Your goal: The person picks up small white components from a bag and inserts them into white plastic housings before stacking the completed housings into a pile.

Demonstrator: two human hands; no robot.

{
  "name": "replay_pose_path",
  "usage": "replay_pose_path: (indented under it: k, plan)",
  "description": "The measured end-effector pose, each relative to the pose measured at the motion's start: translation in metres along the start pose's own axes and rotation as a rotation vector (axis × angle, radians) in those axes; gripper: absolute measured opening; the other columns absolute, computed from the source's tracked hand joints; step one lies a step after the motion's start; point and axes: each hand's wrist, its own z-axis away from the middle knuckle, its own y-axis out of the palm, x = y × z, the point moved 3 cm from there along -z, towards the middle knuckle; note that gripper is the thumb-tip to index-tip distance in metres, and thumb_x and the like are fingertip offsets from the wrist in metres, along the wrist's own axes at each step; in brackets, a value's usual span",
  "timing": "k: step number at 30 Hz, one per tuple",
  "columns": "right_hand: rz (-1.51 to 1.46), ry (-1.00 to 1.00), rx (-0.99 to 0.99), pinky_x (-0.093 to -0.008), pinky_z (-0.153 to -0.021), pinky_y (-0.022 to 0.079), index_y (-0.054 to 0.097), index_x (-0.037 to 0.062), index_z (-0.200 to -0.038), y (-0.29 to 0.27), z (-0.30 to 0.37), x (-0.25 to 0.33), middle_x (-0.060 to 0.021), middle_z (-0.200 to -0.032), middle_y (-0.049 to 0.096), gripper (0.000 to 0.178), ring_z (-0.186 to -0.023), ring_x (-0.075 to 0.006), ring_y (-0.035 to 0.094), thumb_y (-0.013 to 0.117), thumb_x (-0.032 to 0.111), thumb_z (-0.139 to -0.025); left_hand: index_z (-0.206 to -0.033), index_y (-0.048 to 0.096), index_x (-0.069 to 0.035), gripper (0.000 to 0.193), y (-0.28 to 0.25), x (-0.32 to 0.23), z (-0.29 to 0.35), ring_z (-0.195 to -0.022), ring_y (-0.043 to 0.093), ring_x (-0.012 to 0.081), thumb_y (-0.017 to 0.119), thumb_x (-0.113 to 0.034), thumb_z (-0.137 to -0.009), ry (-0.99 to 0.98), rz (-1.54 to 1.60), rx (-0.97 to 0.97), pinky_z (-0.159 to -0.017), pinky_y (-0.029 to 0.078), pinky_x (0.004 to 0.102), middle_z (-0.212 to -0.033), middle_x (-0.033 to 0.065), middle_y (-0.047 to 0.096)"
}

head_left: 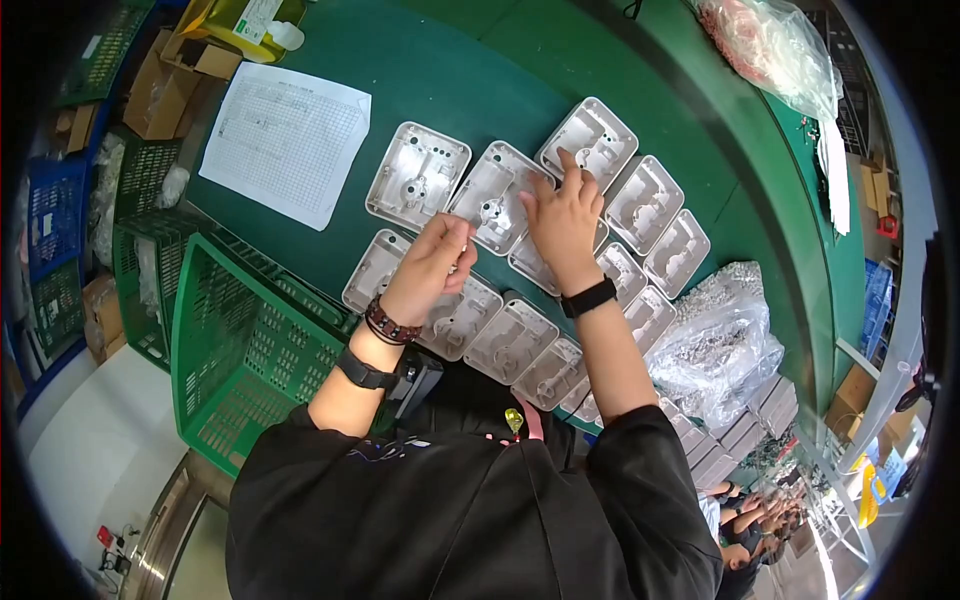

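Several light-grey, open-topped rectangular housings lie in rows on the green table, with moulded posts and holes inside. My left hand (pixel 428 268) is closed, fingers curled in and thumb against them, above the near row; what it holds, if anything, is too small to make out. Just beyond it sits the leftmost far housing (pixel 418 178), with a small round metal fitting inside. My right hand (pixel 567 220) has its fingers spread over the middle housings, partly hiding them. Its thumb side is over one housing (pixel 492 190), and a fingertip reaches the farthest housing (pixel 608 135). I see nothing held in it.
A printed grid sheet (pixel 285 145) lies at the far left, near a yellow container (pixel 245 25). A green perforated crate (pixel 235 420) stands at the near left. To the right is a clear bag of small parts (pixel 722 345) beside stacked grey housings. Other people are at the lower right.
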Motion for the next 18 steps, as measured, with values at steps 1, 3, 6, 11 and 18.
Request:
replay_pose_path:
  k: [1,3,6,11,18]
  plan:
    - [0.029,-0.016,0.034,-0.039,-0.081,0.033,0.062,0.0144,-0.097,0.003,-0.003,0.002,-0.0089,-0.126,0.037,0.031,-0.103,-0.0247,0.04,0.058,0.035,-0.075,-0.096,0.043,-0.008,0.023,0.002,0.0,0.001,-0.051,0.029,0.0038,0.039,-0.03,-0.091,0.0,-0.01,0.002,-0.044,0.024,0.0174,-0.067,-0.002,0.037]
    - [0.087,-0.049,0.105,-0.0382,-0.081,0.033,0.063,0.0144,-0.094,0.008,-0.007,0.002,-0.0066,-0.124,0.038,0.029,-0.103,-0.0255,0.04,0.057,0.036,-0.075,-0.096,0.043,-0.008,0.022,0.004,0.001,0.0,-0.051,0.029,0.0036,0.04,-0.029,-0.091,-0.003,-0.028,0.007,-0.044,0.023,0.0172,-0.066,-0.0023,0.035]
    - [0.076,-0.036,0.171,-0.038,-0.081,0.033,0.063,0.0154,-0.093,0.009,-0.015,-0.001,-0.0057,-0.123,0.039,0.028,-0.102,-0.0256,0.04,0.056,0.036,-0.075,-0.096,0.043,-0.007,0.022,0.003,0.0,-0.004,-0.051,0.029,0.0034,0.04,-0.028,-0.091,0.025,-0.023,-0.026,-0.044,0.023,0.017,-0.067,-0.0027,0.035]
    - [0.09,-0.095,0.094,-0.0376,-0.08,0.033,0.063,0.0153,-0.092,0.008,-0.014,0.003,-0.0051,-0.122,0.04,0.028,-0.1,-0.0251,0.041,0.056,0.037,-0.075,-0.104,0.046,-0.006,0.021,0.001,-0.001,0.0,-0.051,0.029,0.0026,0.041,-0.021,-0.091,-0.011,-0.046,-0.109,-0.044,0.023,0.0162,-0.071,-0.0035,0.037]
    - [-0.099,-0.077,-0.031,-0.0381,-0.08,0.033,0.061,0.0123,-0.091,-0.025,-0.01,0.016,-0.0061,-0.115,0.043,0.024,-0.098,-0.0252,0.043,0.06,0.028,-0.074,-0.115,0.044,-0.007,0.028,-0.001,-0.003,-0.001,-0.056,0.034,0.0016,0.045,-0.014,-0.088,0.036,-0.208,0.012,-0.048,0.029,0.0155,-0.073,-0.0042,0.043]
